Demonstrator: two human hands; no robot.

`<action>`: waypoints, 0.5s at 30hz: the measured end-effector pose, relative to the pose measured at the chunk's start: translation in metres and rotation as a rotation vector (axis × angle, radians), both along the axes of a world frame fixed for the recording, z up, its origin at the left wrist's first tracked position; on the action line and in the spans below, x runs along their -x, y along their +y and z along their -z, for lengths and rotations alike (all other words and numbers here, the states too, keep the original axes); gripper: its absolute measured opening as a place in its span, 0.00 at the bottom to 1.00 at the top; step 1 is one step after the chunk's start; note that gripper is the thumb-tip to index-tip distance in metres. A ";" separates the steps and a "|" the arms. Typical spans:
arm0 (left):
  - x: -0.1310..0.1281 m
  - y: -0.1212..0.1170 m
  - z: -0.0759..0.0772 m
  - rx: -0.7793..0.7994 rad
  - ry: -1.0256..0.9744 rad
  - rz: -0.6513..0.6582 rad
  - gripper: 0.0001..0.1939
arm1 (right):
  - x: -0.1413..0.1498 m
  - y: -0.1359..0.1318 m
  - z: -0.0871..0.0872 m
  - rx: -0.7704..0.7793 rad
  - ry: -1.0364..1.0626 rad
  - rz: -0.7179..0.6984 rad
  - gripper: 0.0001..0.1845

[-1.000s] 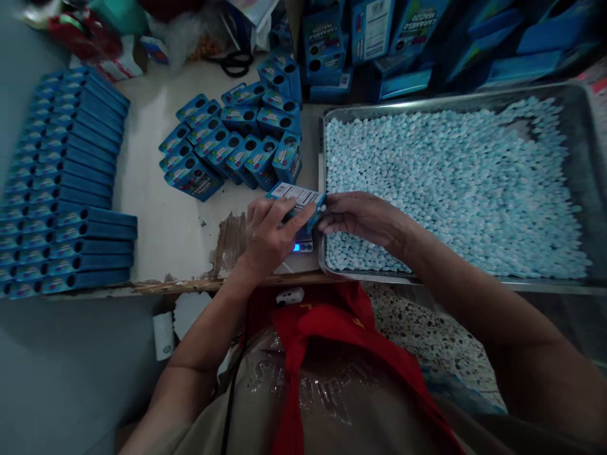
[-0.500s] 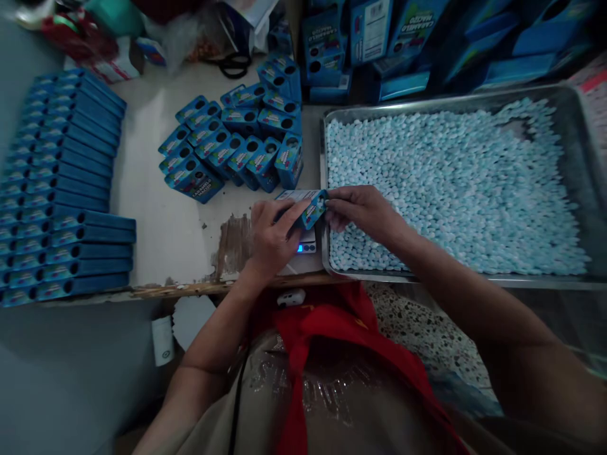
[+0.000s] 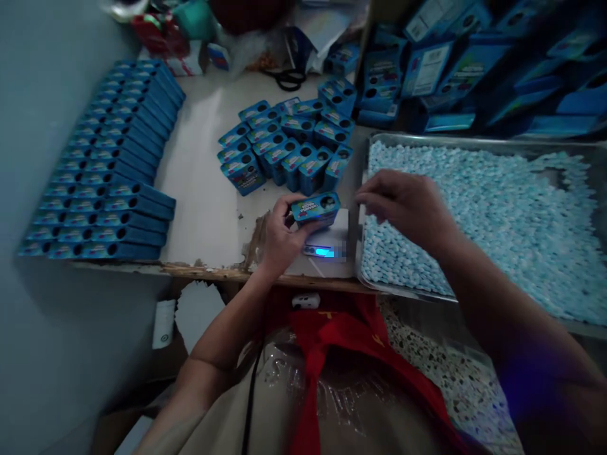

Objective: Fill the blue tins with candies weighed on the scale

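Observation:
My left hand (image 3: 283, 235) grips a small blue candy box (image 3: 315, 210) between thumb and fingers. The box is tilted, with the round hole in its printed top facing up. Right beneath it lies a small white scale (image 3: 325, 243) with a lit blue display. My right hand (image 3: 403, 201) is over the left rim of a metal tray (image 3: 363, 253) full of pale blue candies (image 3: 478, 215). Its fingers are bent and drawn together, and whether anything small is between them is hidden. A gap separates this hand from the box.
Blue boxes (image 3: 287, 148) stand in a loose group behind the scale. Packed rows of similar boxes (image 3: 107, 170) are at the left. Black-handled scissors (image 3: 289, 79) and plastic bags lie at the back. More boxes (image 3: 427, 69) are piled at back right. The table's front edge (image 3: 227, 273) is worn.
My right hand has drawn back from the box's hole toward the tray. My left hand has turned the box, its printed top now facing up. The whole view has shifted, moving things rightward.

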State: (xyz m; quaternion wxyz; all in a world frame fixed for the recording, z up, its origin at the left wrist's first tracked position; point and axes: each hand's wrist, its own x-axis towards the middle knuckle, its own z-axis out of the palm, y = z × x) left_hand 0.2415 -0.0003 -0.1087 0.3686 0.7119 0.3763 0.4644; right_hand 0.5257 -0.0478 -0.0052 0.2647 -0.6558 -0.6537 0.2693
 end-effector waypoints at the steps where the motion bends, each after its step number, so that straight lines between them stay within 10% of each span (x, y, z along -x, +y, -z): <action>1: 0.018 0.009 -0.008 -0.023 -0.004 -0.027 0.25 | -0.012 -0.002 0.005 -0.007 -0.025 0.041 0.14; 7: 0.179 0.152 -0.091 -0.344 0.211 -0.253 0.45 | -0.048 -0.006 0.037 -0.038 -0.444 -0.027 0.22; 11: 0.268 0.274 -0.118 -0.188 0.357 -0.255 0.55 | 0.028 0.028 0.011 -0.110 -0.323 -0.203 0.17; 15: 0.315 0.317 -0.105 -0.039 0.486 -0.205 0.49 | 0.126 0.098 -0.013 -0.174 -0.460 -0.341 0.19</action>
